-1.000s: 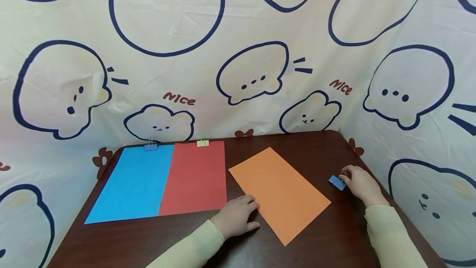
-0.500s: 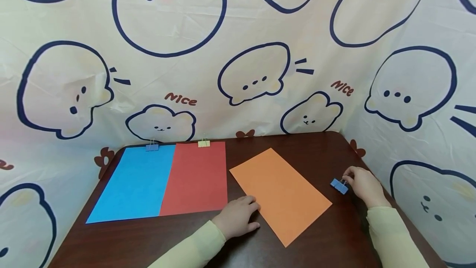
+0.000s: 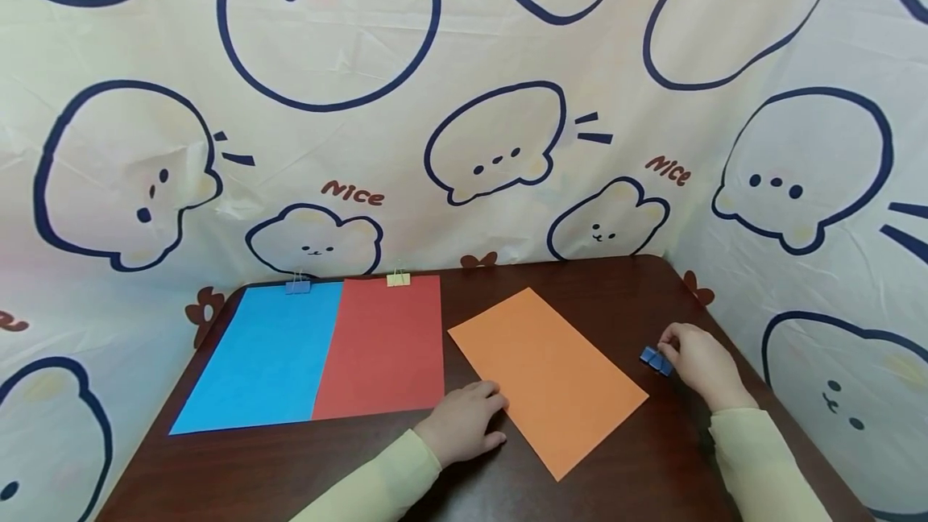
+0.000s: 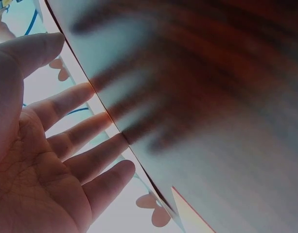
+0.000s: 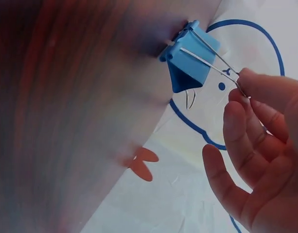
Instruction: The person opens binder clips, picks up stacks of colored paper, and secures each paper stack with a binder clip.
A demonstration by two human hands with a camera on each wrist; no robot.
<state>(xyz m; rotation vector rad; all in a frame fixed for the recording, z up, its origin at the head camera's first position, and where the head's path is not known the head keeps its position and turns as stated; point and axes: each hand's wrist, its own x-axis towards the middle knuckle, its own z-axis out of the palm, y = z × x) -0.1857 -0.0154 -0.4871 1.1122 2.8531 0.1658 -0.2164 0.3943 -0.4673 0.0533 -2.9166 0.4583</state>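
A blue binder clip (image 3: pixel 656 361) is at the right of the dark table, and my right hand (image 3: pixel 705 361) pinches it. Seen from the right wrist, the thumb and forefinger hold the end of one silver wire handle (image 5: pixel 214 65), while the second handle hangs below the clip body (image 5: pixel 195 60). My left hand (image 3: pixel 462 423) rests with its fingertips at the left edge of an orange sheet (image 3: pixel 554 381), which lies at a slant. In the left wrist view, this hand (image 4: pixel 56 145) has its fingers spread and relaxed.
A blue sheet (image 3: pixel 254 361) and a red sheet (image 3: pixel 384 345) lie side by side at the left. Another blue clip (image 3: pixel 298 287) and a yellow binder clip (image 3: pixel 398 279) sit at their far edges. Printed cloth (image 3: pixel 500 39) hangs around the brown table (image 3: pixel 616 288).
My right hand has moved slightly, and the binder clip in its fingers has shifted and turned. The left hand and the sheets have stayed in place.
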